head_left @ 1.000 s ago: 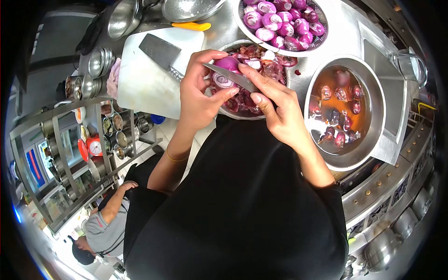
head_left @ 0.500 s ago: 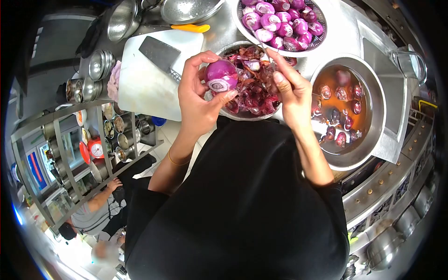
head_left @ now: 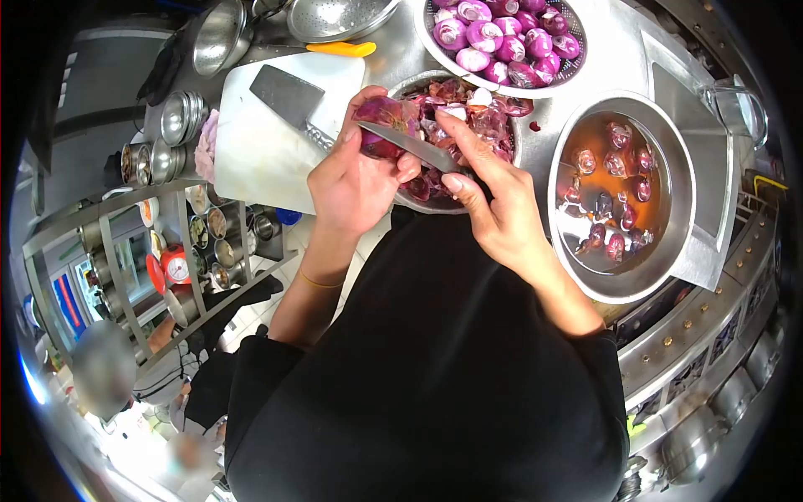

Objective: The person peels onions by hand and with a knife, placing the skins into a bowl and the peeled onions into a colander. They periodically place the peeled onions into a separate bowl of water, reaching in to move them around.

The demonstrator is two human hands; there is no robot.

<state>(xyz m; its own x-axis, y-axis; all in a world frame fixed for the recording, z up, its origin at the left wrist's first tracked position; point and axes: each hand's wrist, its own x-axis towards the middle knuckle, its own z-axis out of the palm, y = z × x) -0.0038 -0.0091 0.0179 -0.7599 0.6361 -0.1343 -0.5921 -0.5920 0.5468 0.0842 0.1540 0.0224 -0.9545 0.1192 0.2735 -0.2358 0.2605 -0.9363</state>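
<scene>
A red onion [head_left: 382, 144] is held in the fingers of my left hand [head_left: 353, 180], over the left side of a metal bowl full of skins and scraps [head_left: 489, 125]. My right hand [head_left: 502, 201] grips a small knife [head_left: 410, 145], its blade lying across the onion. Peeled purple onions [head_left: 512, 42] fill a colander [head_left: 577, 74] beyond the bowl. On the right, a large steel basin [head_left: 682, 184] holds brownish water with several unpeeled onions [head_left: 615, 163] in it.
A cleaver [head_left: 286, 94] lies on a white cutting board [head_left: 251, 163] at the left. Behind it are a yellow-handled tool [head_left: 341, 50] and metal bowls [head_left: 220, 38]. Metal racks with containers and people stand at the lower left.
The onion has turned in my left hand, and its pale cut end no longer faces up. My right hand has moved left and down, bringing the knife blade onto the onion.
</scene>
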